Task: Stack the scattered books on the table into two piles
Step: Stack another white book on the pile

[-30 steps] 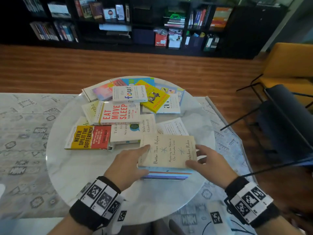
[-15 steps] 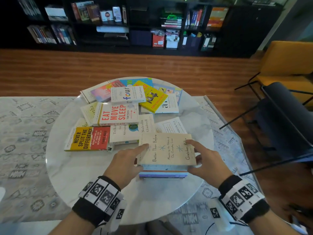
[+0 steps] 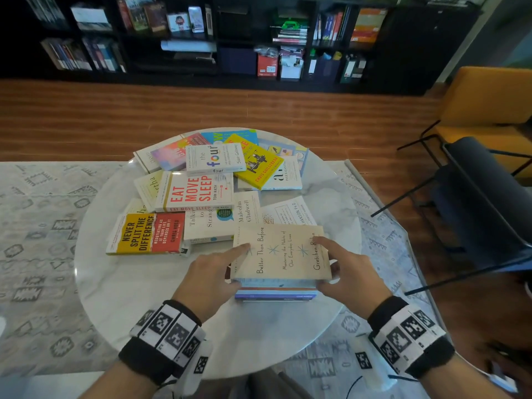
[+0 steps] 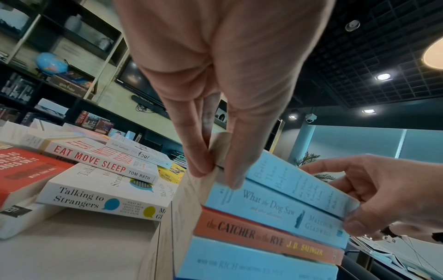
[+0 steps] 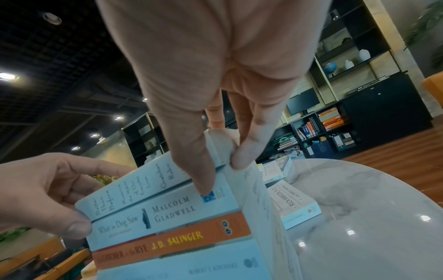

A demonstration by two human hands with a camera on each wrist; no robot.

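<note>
A pile of several books (image 3: 276, 293) stands near the front of the round marble table (image 3: 144, 298). Its top book is the cream "Better Than Before" (image 3: 280, 251), pale spine (image 4: 294, 187) (image 5: 134, 187) towards me. My left hand (image 3: 237, 264) (image 4: 215, 170) pinches its left end, thumb on the spine, fingers on the cover. My right hand (image 3: 324, 263) (image 5: 220, 170) pinches its right end likewise. Behind lie scattered books: "Never Split the Difference" (image 3: 146, 233), "Talking to Strangers" (image 3: 213, 226), "Eat Move Sleep" (image 3: 195, 191), "the four" (image 3: 214, 158), a yellow book (image 3: 256, 162).
A white book by Rick Hanson (image 3: 288, 211) lies just behind the pile. To the right of the table are a dark chair (image 3: 483, 203) and an orange chair (image 3: 489, 105). Black bookshelves (image 3: 201, 38) line the far wall. A patterned rug (image 3: 34, 226) lies under the table.
Both hands have closed in on the ends of the top book, fingers sliding further onto its cover. The book has turned slightly and sits squarer on the pile.
</note>
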